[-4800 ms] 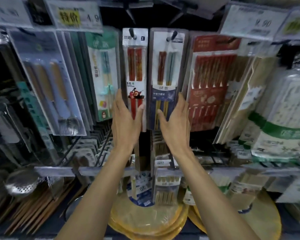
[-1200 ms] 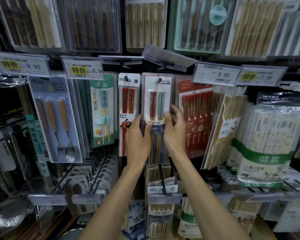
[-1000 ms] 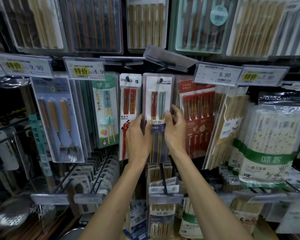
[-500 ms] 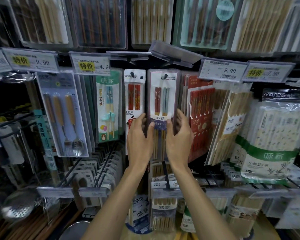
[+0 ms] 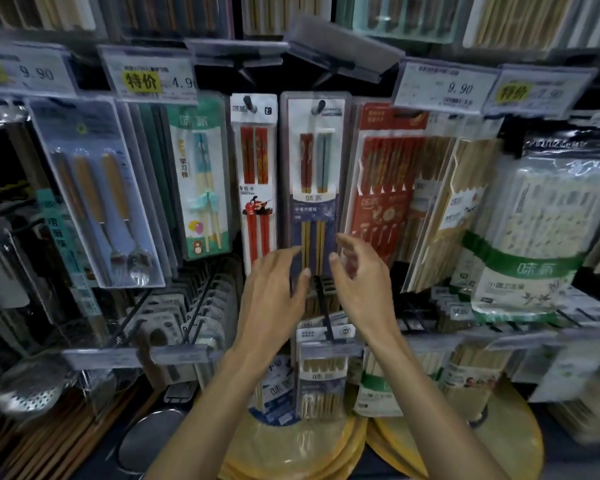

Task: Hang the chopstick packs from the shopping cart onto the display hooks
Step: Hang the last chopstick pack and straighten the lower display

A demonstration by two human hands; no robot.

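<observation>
the clear plastic chopstick pack with the red and grey pair on a navy card hangs on its dark metal hook, next to the narrow pack of red chopsticks. left hand and right hand sit loose and spread right at its bottom edge, gripping nothing.

- A white card with a navy band is seen on the middle pack; one red and one grey-blue pair, yellow lower down.
- Red chopsticks on white are seen in the narrow pack.
- Red with gold print is shown on the wide pack.
- A green band is carried by the pale bag.
- Yellow patches are printed on white price tags.
</observation>
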